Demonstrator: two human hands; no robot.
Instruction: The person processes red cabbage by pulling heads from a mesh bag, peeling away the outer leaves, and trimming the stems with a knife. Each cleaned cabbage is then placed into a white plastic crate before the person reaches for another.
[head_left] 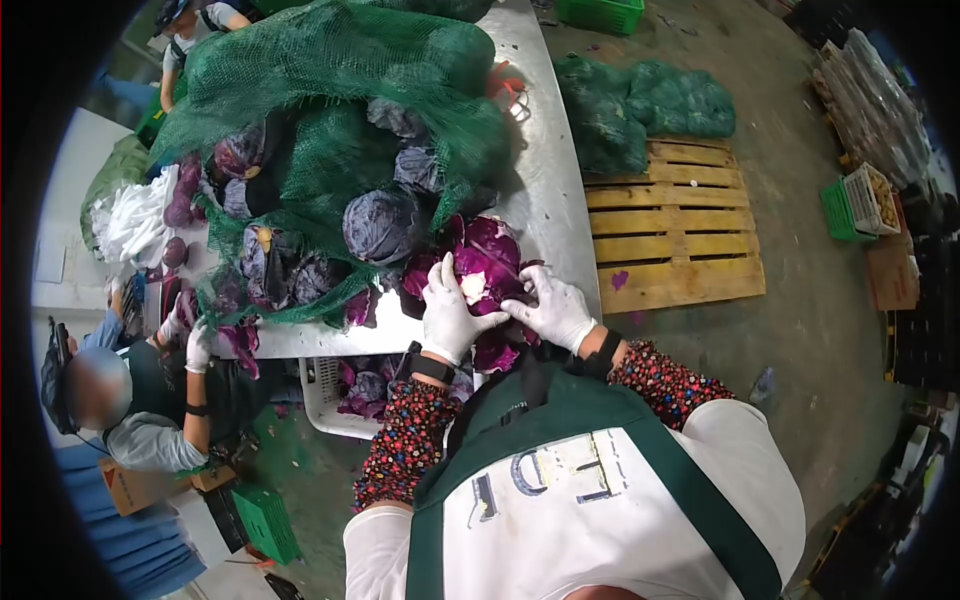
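Note:
A glossy red cabbage (488,243), its pale cut stem facing me, sits at the near edge of the metal table. My left hand (452,312), in a white glove, grips the cabbage's left side, thumb below the stem. On the other side my gloved right hand (556,308) has its fingers curled at the cabbage's lower right, by its outer leaves; its fingertips are partly hidden. A loose purple leaf (494,353) hangs below the cabbage between my wrists. Just left of it lies a duller, unpeeled red cabbage (381,226).
An opened green mesh sack (330,60) with several cabbages covers much of the metal table (545,130). Below its edge stands a white crate (322,398) of cabbages and leaves. A co-worker (150,420) handles leaves at left. A wooden pallet (680,225) bears green sacks at right.

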